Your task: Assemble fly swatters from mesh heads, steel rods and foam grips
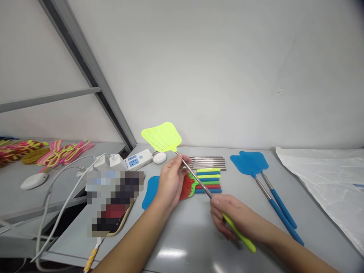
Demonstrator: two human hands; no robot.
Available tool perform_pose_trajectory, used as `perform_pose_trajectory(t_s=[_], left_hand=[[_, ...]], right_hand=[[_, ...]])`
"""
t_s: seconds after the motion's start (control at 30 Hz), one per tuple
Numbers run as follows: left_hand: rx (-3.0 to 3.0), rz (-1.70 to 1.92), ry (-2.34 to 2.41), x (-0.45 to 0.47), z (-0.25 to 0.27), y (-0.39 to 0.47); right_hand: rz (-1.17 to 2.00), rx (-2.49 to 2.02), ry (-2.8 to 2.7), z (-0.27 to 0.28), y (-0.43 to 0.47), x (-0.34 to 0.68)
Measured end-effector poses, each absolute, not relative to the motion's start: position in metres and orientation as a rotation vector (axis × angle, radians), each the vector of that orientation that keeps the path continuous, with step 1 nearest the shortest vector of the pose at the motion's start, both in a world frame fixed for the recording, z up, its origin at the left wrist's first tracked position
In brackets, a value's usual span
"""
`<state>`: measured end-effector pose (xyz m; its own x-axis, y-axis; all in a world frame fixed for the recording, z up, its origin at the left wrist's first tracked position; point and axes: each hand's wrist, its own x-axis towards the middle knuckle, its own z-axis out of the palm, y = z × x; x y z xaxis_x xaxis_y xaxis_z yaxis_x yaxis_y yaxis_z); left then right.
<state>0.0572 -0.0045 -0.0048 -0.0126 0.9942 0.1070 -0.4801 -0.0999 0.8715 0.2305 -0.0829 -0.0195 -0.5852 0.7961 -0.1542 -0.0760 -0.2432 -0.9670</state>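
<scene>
A yellow-green fly swatter (162, 137) with a metal shaft is held slantwise above the table. My left hand (172, 178) is closed on the shaft just below the mesh head. Lower down, my right hand (230, 214) grips it where the shaft meets the yellow-green handle. Behind my left hand lie a red swatter head (186, 187), a green one (193, 184) and a blue one (150, 191), partly covered. Beside them rest several coloured handles (209, 182), with several metal rods (210, 163) behind. Two blue fly swatters (248, 163) lie to the right.
At left, a blurred phone (116, 204) is plugged to a cable, near a white power strip (139, 159) and a white round object (159, 157). White plastic sheeting (324, 185) covers the right side. Striped cords (64, 151) lie on the far-left table beyond a metal frame (93, 76).
</scene>
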Motion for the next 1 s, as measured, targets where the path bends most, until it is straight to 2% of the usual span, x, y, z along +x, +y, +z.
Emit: perform_pose_trajectory(t_s=[0.17, 0.4, 0.57, 0.8, 1.0], left_hand=[[0.823, 1.54, 0.735, 0.052, -0.002, 0.0], [1.121, 1.036, 0.741, 0.072, -0.013, -0.021], [1.232, 0.888, 0.734, 0.079, -0.019, -0.027], [1.117, 1.135, 0.806, 0.082, -0.026, -0.022], [0.911, 1.528, 0.814, 0.064, -0.019, 0.001]], right_hand=[[1.932, -0.847, -1.403, -0.022, -0.083, 0.23], [1.808, -0.956, -1.288, -0.024, -0.077, 0.232], [1.726, -1.001, -1.241, -0.026, -0.075, 0.231], [1.761, -0.945, -1.201, -0.03, -0.074, 0.225], [1.844, -0.988, -1.296, -0.024, -0.082, 0.226]])
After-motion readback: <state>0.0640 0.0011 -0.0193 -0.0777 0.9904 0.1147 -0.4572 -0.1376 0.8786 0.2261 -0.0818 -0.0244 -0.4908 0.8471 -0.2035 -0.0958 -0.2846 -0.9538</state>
